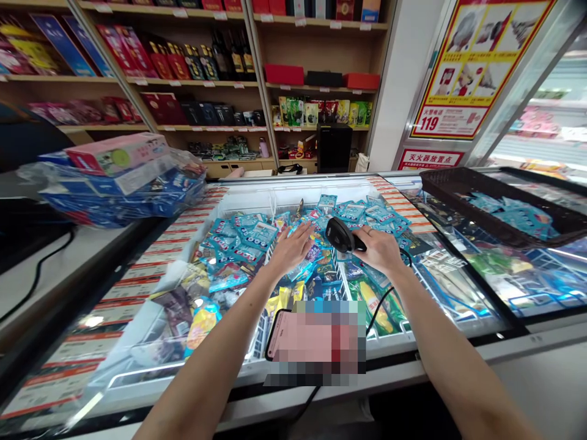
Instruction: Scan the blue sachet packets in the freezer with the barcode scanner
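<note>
My right hand (378,249) is wrapped round the handle of a black barcode scanner (338,234). The scanner's head points forward and left, and its dark cable (383,300) trails down toward me. To the left, my left hand (292,249) is flat with its fingers stretched out over small blue packets; whether it touches or holds any of them I cannot tell. Many similar blue packets (257,237) are spread left of that hand, and more blue packets (355,211) lie beyond the scanner. A phone (298,336), partly blurred out, is near the front edge between my forearms.
Beneath everything is a glass-topped chest freezer with bagged goods (202,321) inside. On the right stands a dark basket (458,183) holding more blue packets. Wrapped boxes (123,180) are piled at the left. Stocked shelves (192,79) line the back wall.
</note>
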{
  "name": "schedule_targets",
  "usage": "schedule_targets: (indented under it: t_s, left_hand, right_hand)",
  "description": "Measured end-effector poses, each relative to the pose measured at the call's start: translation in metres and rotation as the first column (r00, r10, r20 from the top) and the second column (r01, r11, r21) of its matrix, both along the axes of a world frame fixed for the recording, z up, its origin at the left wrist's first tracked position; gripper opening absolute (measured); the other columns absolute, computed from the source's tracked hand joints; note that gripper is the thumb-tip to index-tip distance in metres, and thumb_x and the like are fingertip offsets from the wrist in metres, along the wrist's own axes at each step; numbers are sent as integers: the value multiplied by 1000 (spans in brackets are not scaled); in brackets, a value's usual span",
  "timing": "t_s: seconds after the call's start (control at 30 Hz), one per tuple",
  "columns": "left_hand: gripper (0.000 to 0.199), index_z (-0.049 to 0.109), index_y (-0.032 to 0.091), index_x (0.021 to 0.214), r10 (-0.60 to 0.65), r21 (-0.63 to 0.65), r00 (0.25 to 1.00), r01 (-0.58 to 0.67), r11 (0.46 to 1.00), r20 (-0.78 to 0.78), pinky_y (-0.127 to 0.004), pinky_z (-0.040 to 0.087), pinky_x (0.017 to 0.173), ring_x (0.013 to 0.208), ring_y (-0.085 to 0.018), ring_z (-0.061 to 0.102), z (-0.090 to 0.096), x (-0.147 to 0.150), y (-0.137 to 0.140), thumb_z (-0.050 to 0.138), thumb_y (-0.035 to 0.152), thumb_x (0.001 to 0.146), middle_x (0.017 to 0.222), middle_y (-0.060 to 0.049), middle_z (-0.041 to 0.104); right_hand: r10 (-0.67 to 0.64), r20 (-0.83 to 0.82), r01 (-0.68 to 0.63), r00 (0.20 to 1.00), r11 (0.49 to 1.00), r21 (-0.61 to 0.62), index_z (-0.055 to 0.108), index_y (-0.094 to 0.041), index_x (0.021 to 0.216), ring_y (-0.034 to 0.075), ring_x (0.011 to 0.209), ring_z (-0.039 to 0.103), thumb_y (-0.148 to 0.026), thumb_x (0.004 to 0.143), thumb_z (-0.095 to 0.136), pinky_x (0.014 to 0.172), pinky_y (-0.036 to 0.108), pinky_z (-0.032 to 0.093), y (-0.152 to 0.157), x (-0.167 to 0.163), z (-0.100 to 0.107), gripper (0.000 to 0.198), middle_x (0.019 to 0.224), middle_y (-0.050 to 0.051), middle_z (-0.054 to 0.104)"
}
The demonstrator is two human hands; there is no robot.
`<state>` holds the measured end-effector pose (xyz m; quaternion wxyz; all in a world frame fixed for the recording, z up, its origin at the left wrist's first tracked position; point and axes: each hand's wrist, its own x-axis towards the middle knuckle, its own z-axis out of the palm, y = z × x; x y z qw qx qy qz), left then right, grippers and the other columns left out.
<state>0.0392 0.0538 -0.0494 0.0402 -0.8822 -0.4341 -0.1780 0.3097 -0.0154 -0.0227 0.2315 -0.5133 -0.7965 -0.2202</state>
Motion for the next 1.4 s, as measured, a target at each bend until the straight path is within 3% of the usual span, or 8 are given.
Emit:
schedule_targets:
  t_s: [0.17,0.3,0.4,0.5,0.67,0.8,0.97,1.4]
  left_hand:
    - [52,39,24,141,-38,-80,999,37,996,-13,-46,20,117,138,-21,35,4,15,1,23,46,97,149,-4,40]
    - [45,60,20,111,22,0,997,-22,1000,70,-43,37,105,113,-22,57,8,8,-1,23,43,98,113,-9,65]
    - [40,62,19,94,93,45,982,-101,994,164,-38,46,92,102,-23,60,5,-4,-3,32,45,95,95,-10,65]
    - [36,60,20,105,86,56,964,-102,993,250,-38,45,96,109,-23,57,1,-12,-5,41,48,92,106,-10,63]
    - [61,39,22,138,109,-44,973,-102,994,205,-45,34,109,132,-26,41,-5,-13,-5,46,56,88,140,-11,48]
    - [60,42,23,136,122,-73,973,-110,991,193,-46,33,109,129,-28,43,-7,-14,-2,49,55,86,136,-11,50]
    - [64,39,23,137,108,44,897,-140,989,430,-44,36,107,126,-27,42,-5,-21,-1,62,38,79,131,-12,43]
    - [42,48,24,119,164,-100,712,-132,986,682,-40,43,99,110,-20,53,0,-32,2,51,18,78,119,-5,57]
  right_hand:
    - [8,11,-8,1000,1000,-16,62,-23,109,18,78,61,-34,84,59,65,27,35,-1,-1,1,28,93,4,67]
    - [13,7,-13,1000,1000,-3,62,-23,108,18,80,62,-34,85,58,66,27,35,-1,-1,1,26,94,3,67]
    - [28,13,-28,1000,1000,-4,62,-23,109,18,80,62,-35,85,57,67,27,35,-2,-2,2,27,94,4,67]
    - [45,10,-44,999,999,-3,62,-22,110,18,80,61,-36,86,57,67,27,36,-3,-4,3,28,95,4,67]
    - [63,10,-63,998,998,7,62,-22,109,18,78,62,-37,86,57,66,28,36,-5,-5,3,28,95,4,67]
    - [64,17,-63,998,998,-8,62,-22,111,18,78,62,-37,86,57,64,28,36,-5,-6,2,30,95,5,68]
    - [57,14,-57,998,998,-16,63,-22,112,18,77,62,-36,85,57,64,27,37,-4,-6,1,30,94,5,68]
    - [99,29,-99,995,995,0,62,-21,112,18,79,61,-35,87,56,69,28,39,-7,-10,0,29,95,5,67]
